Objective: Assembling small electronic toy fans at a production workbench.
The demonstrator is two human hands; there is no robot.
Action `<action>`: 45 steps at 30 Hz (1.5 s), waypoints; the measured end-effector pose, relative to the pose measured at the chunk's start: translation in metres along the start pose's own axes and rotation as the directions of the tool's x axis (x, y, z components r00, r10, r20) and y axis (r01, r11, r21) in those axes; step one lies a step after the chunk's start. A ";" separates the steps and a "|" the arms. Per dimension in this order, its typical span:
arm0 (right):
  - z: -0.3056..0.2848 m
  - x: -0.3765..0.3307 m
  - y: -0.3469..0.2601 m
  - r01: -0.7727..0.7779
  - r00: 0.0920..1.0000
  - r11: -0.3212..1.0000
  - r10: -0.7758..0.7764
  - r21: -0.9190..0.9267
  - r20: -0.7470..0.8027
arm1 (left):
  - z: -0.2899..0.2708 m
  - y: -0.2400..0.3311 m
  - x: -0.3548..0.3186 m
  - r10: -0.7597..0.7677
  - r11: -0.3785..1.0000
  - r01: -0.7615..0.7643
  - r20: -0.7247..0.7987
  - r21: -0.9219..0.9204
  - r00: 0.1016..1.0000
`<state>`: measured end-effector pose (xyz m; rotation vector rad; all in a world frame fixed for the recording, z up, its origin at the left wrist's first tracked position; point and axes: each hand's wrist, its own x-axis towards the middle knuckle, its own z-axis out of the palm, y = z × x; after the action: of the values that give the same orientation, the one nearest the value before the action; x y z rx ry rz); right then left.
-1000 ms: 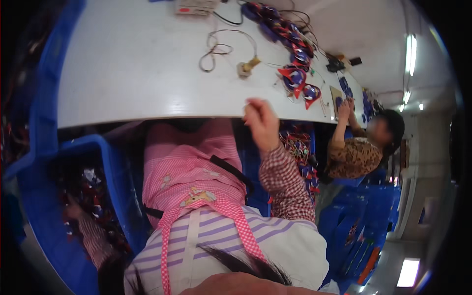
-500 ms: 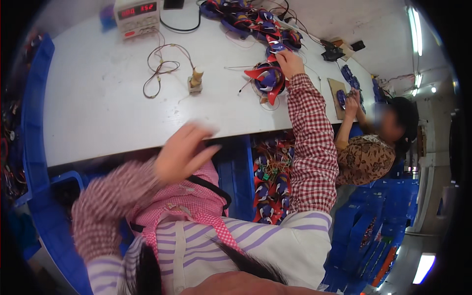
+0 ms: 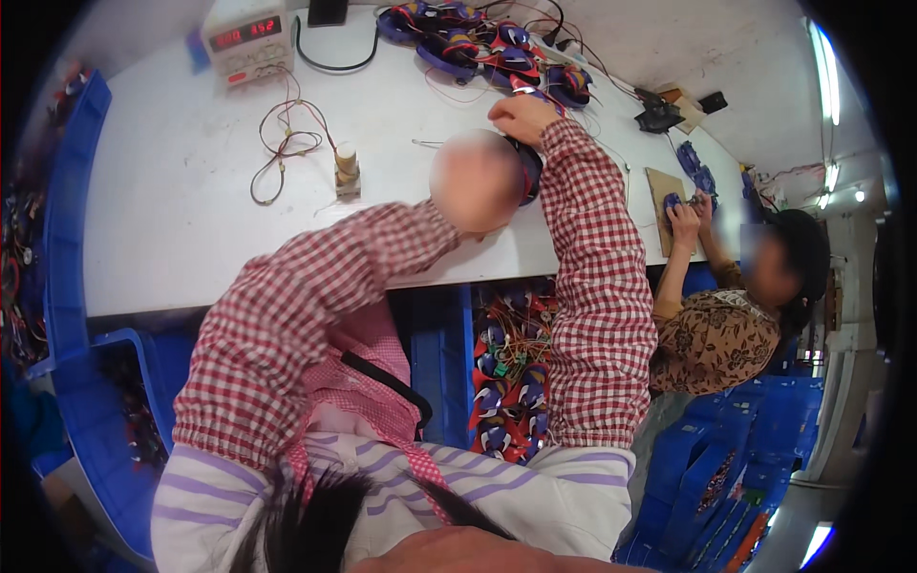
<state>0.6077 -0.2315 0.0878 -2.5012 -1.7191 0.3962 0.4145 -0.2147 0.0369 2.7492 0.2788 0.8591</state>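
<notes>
My right hand [image 3: 523, 116] is over the white table, its fingers bent together beside a red and white piece of a plastic part [image 3: 525, 86]; whatever they grip is hidden. Close to it on the left, my left hand [image 3: 475, 181] reaches over a purple, red and white plastic shell with wires. Only a dark purple edge of that shell [image 3: 527, 172] shows past the hand. A blurred patch covers the left fingers, so their hold cannot be made out. Checked sleeves cover both forearms.
Several wired purple shells [image 3: 449, 53] lie at the back. A power supply [image 3: 248, 43] feeds leads to a small upright block [image 3: 347, 172]. Below the table edge is a bin of wired parts [image 3: 511, 382]. At right, a co-worker [image 3: 716, 334] handles purple parts.
My left hand has moved from in front of my body up and right, over the purple shell. My right hand has shifted slightly left in the picture, and the view has moved a little.
</notes>
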 end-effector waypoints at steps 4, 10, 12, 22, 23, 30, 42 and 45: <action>0.011 0.003 -0.007 0.176 0.964 0.967 -0.131 -0.183 0.232 | -0.048 0.003 -0.046 0.078 0.995 -0.076 0.033 -0.061 0.996; 0.004 -0.041 -0.049 0.057 0.889 0.988 0.015 -0.144 0.458 | -0.076 -0.016 -0.097 0.002 0.996 -0.001 0.012 -0.088 1.000; -0.003 -0.064 -0.053 0.055 0.885 0.998 -0.041 -0.018 0.463 | -0.080 -0.027 -0.098 -0.060 0.994 0.060 0.010 -0.093 0.998; 0.031 -0.138 -0.068 -0.125 0.959 0.973 0.069 0.192 0.275 | -0.111 -0.075 -0.111 -0.079 0.906 0.153 0.200 -0.394 0.977; 0.024 -0.140 -0.071 -0.166 0.955 0.948 0.086 0.272 0.284 | -0.120 -0.082 -0.114 -0.078 0.858 0.188 0.239 -0.479 0.968; -0.024 -0.190 -0.084 -0.136 0.971 0.866 0.019 0.481 0.239 | -0.239 -0.156 -0.143 -0.243 0.555 0.576 0.546 -0.600 0.802; 0.101 -0.136 -0.237 -0.122 0.988 -0.062 0.082 0.991 0.127 | -0.318 -0.257 -0.200 -0.278 0.719 -0.176 0.511 0.672 0.814; 0.127 -0.109 -0.261 -0.127 0.989 -0.121 0.066 0.985 0.136 | -0.309 -0.277 -0.201 -0.167 0.658 -0.288 0.507 0.696 0.845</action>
<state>0.3021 -0.2464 0.0390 -1.2659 -0.5003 1.2068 0.0435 0.0530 0.0961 3.6381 0.5243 -0.1506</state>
